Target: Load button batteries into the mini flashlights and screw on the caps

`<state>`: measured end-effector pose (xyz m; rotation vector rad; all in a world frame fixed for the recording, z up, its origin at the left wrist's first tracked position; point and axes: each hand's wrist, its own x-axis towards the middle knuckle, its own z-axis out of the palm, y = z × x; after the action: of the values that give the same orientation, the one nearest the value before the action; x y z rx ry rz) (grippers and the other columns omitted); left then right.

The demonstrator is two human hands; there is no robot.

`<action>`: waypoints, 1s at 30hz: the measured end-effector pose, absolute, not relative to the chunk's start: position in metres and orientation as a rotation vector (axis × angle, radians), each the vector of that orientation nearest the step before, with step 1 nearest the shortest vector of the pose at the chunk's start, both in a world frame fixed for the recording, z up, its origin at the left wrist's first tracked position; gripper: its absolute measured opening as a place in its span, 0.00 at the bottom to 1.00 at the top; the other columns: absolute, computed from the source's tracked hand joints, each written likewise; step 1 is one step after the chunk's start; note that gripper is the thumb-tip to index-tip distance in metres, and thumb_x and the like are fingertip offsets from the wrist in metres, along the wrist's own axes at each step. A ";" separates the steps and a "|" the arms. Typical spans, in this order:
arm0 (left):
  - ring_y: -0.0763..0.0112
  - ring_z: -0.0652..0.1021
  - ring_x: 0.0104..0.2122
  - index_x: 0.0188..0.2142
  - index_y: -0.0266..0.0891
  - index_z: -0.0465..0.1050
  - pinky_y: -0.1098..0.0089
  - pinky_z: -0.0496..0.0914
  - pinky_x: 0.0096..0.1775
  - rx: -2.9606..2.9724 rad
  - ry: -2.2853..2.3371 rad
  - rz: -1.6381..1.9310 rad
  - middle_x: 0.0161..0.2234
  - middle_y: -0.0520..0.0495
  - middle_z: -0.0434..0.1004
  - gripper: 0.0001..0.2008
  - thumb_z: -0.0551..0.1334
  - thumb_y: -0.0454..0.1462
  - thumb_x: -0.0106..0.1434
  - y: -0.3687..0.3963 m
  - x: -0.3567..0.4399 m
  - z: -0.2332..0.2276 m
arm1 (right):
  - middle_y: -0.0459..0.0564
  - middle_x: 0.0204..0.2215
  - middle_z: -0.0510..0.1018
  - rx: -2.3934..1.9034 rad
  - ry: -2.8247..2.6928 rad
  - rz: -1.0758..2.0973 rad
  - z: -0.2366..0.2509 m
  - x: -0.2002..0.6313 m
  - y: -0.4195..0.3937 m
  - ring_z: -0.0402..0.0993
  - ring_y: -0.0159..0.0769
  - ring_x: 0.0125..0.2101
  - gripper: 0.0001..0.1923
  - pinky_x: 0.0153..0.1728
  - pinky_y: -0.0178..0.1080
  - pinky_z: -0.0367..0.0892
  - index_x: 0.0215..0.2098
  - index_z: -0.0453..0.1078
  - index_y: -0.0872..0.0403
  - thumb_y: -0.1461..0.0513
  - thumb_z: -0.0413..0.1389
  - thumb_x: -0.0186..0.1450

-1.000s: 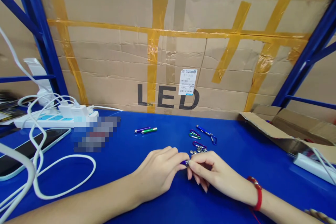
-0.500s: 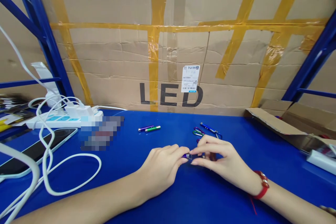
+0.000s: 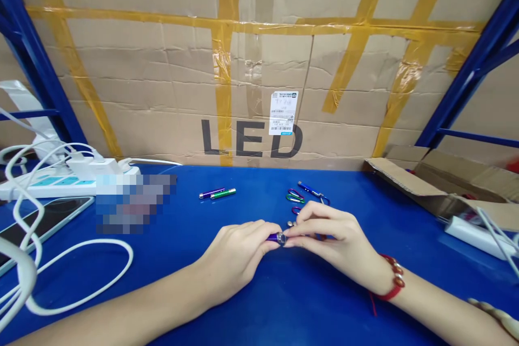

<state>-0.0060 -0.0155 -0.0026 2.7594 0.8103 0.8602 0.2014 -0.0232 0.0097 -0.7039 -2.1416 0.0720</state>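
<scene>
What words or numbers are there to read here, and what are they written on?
"LED": big black letters on the cardboard behind the table.
White label on that cardboard: small print and a barcode, too small and blurred to read.
Pixelated patch on the table: any writing there is hidden.

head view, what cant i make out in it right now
All in the head view:
The rest of the purple tube: hidden by the left hand.
What lies behind the right hand, near the silver pieces: hidden by that hand.
Fine print on the white label: too small.
The phone's near end: cut off by the left edge.
The pixelated patch: blurred out.
</scene>
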 end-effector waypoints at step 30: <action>0.73 0.72 0.28 0.35 0.39 0.62 0.73 0.64 0.30 2.749 0.678 0.867 0.28 0.51 0.70 0.07 0.49 0.35 0.68 -0.012 -0.007 -0.012 | 0.45 0.18 0.69 -1.183 -1.815 1.259 0.010 0.196 -0.022 0.61 0.23 0.14 0.24 0.15 0.29 0.53 0.23 0.73 0.61 0.47 0.66 0.42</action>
<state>-0.0069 -0.0122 -0.0124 2.7494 0.6784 0.8672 0.1958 -0.0218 0.0096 -1.1834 -1.8153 1.2585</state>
